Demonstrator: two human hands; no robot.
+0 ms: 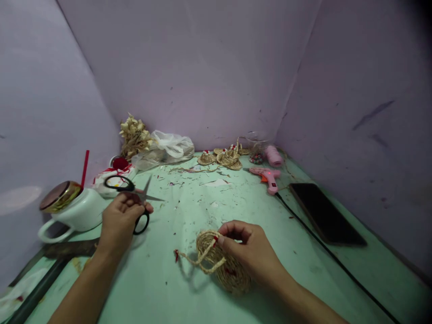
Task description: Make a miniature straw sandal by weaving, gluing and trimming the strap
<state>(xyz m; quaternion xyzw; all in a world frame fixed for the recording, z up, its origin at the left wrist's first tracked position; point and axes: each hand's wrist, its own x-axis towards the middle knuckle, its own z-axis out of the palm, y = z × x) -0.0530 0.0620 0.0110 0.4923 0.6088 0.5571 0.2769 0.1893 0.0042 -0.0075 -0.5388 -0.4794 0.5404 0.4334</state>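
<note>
At 10 o'clock my left hand (123,213) grips spread scissors (143,195); my right hand (248,247) pinches the braided coil (233,275) at 12 o'clock, its best hold, likely light, pliable.

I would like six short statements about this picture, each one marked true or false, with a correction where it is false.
1. The left hand holds the scissors. True.
2. The scissors are fully closed. False: they are open.
3. The right hand holds the coil. True.
4. In the picture, the glue gun lies to the left of the phone. True.
5. The phone's screen is brightly lit. False: it is dark.
6. The mug is black. False: the mug is white.
</note>
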